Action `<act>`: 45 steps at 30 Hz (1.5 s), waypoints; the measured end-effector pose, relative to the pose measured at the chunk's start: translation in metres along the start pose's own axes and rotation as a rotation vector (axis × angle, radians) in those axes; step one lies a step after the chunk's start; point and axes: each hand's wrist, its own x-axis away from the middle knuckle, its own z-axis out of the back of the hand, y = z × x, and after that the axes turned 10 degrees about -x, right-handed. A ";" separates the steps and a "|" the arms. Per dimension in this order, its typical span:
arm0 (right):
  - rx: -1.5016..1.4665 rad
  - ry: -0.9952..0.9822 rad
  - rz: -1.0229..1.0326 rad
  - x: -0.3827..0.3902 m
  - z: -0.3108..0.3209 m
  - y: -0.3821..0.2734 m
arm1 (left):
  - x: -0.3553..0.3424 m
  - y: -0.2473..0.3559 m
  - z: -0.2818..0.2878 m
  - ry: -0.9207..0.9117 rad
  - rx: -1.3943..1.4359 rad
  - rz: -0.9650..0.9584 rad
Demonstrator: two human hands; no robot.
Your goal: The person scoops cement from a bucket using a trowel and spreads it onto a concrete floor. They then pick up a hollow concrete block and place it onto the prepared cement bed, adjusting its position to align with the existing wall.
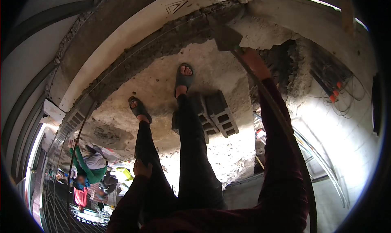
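My right hand (254, 61) grips a trowel by its handle, arm stretched forward. The trowel's pointed blade (228, 37) is over a strip of dark, rough mortar (163, 37) along the foot of the pale wall. A thin string line runs above this strip. My left hand (142, 168) rests on my left thigh, holding nothing, with its fingers laid over the dark trousers. Below my right hand, a long dark rod (281, 119) crosses in front of my right arm; its kind is unclear.
Hollow concrete blocks (222, 113) lie beside my right leg. A rough broken hole (281, 62) is right of the trowel. Orange-tipped lines (333, 95) and loose wires lie far right. Other people, one in green sleeves (91, 170), are at lower left, beyond another dark rod (79, 139).
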 end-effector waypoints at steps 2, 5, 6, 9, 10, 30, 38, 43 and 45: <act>0.149 0.096 0.072 -0.012 0.009 0.019 | -0.002 0.001 -0.002 0.017 -0.005 -0.017; 0.118 0.126 0.135 -0.029 0.037 0.028 | 0.000 -0.007 -0.013 0.066 -0.012 -0.026; 0.215 0.124 0.027 -0.036 0.050 0.038 | -0.002 -0.007 -0.014 0.077 -0.003 -0.036; 0.350 0.101 -0.074 -0.049 0.083 0.057 | -0.004 -0.005 -0.013 0.048 0.020 -0.029; 0.367 0.093 -0.075 -0.048 0.089 0.060 | -0.004 -0.003 -0.011 0.030 0.023 -0.025; 0.498 0.216 0.106 -0.063 0.064 0.091 | -0.004 -0.002 -0.016 0.047 0.055 -0.015; 0.320 0.282 0.132 -0.047 0.022 0.092 | -0.008 0.002 -0.019 0.085 0.042 -0.030; 0.119 0.172 -0.012 -0.021 0.031 -0.012 | -0.002 -0.002 -0.016 0.047 0.039 0.028; 0.228 0.138 0.014 -0.033 0.039 -0.005 | -0.003 -0.004 -0.021 0.096 0.036 0.011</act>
